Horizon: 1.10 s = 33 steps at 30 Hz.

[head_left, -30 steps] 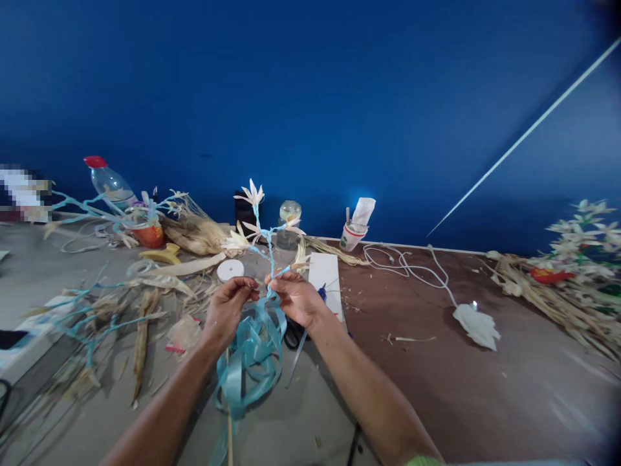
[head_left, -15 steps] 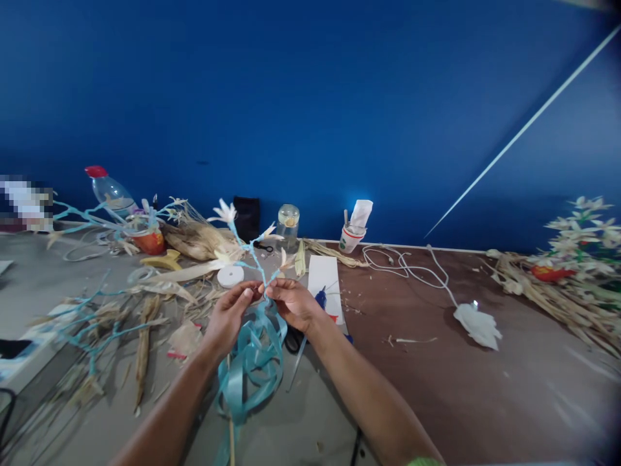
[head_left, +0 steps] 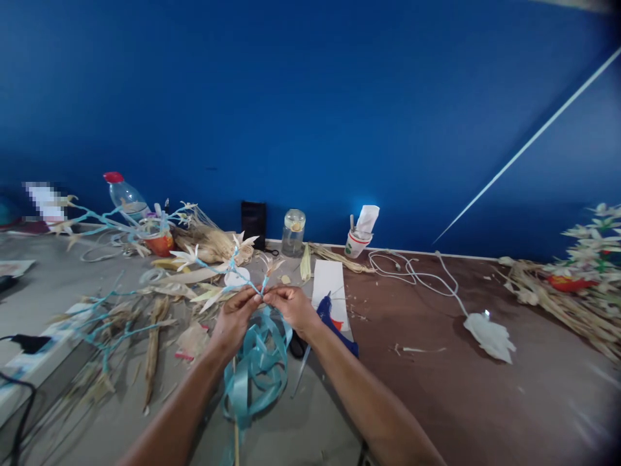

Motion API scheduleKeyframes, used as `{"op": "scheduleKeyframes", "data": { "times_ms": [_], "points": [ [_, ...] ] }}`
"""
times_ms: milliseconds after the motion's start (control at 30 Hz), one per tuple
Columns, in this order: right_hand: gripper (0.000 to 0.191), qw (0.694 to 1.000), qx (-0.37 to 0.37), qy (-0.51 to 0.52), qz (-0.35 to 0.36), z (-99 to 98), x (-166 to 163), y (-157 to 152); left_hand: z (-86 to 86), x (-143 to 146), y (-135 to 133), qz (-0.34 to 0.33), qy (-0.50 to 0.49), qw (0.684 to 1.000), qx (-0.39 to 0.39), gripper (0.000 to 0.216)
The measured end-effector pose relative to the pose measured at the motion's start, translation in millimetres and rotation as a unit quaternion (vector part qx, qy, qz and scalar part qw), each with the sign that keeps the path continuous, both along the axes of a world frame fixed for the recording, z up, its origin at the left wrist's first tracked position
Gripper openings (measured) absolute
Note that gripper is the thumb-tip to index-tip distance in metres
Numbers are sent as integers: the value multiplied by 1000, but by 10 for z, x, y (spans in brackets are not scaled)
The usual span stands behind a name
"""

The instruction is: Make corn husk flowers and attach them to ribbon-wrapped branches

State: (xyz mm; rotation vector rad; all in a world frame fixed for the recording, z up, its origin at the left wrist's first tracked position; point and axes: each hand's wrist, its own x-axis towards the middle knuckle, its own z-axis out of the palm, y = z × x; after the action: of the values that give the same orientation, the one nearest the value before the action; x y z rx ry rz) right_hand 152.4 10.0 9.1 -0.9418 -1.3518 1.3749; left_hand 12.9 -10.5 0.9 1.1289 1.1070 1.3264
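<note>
Both hands meet over the table's middle, pinched on a thin branch wrapped in light blue ribbon (head_left: 228, 266) that carries pale husk flowers and now leans far to the left. My left hand (head_left: 237, 317) grips the stem from the left, my right hand (head_left: 291, 307) from the right, fingertips nearly touching. Below them hangs a loose coil of light blue ribbon (head_left: 257, 369) around a thin wooden stick (head_left: 236, 433).
Dry husks and blue-wrapped branches (head_left: 111, 317) litter the left. At the back stand a bottle (head_left: 123, 194), a glass jar (head_left: 294, 232), a paper cup (head_left: 359, 239). A blue glue gun (head_left: 334, 323) lies on white paper (head_left: 330, 285). White cable (head_left: 417, 268) and a flower bunch (head_left: 572, 285) lie right.
The flowered branch has swung from upright down to the left, now lying almost level. Both hands stay pinched on its stem. The view has shifted slightly.
</note>
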Motion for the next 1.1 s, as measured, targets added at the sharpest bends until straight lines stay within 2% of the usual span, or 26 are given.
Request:
{"op": "scheduleKeyframes", "data": {
  "times_ms": [167,267,433,567,867,1100],
  "points": [
    [37,999,15,-40,17,-43,43,-4,-3,-2,19,-7,-57,998,-9,25],
    [34,997,19,-64,49,-14,93,-8,-18,-29,37,-6,-64,998,3,24],
    [20,992,0,-112,62,45,158,11,17,-67,21,-33,14,999,0,26],
    [13,987,17,-146,68,41,194,54,100,-51,-5,-58,63,996,-7,29],
    [32,974,88,-201,57,30,227,83,109,-57,17,-59,153,986,20,27],
    [38,974,106,-194,50,71,203,50,151,-31,-8,-70,153,986,17,27]
  ]
}}
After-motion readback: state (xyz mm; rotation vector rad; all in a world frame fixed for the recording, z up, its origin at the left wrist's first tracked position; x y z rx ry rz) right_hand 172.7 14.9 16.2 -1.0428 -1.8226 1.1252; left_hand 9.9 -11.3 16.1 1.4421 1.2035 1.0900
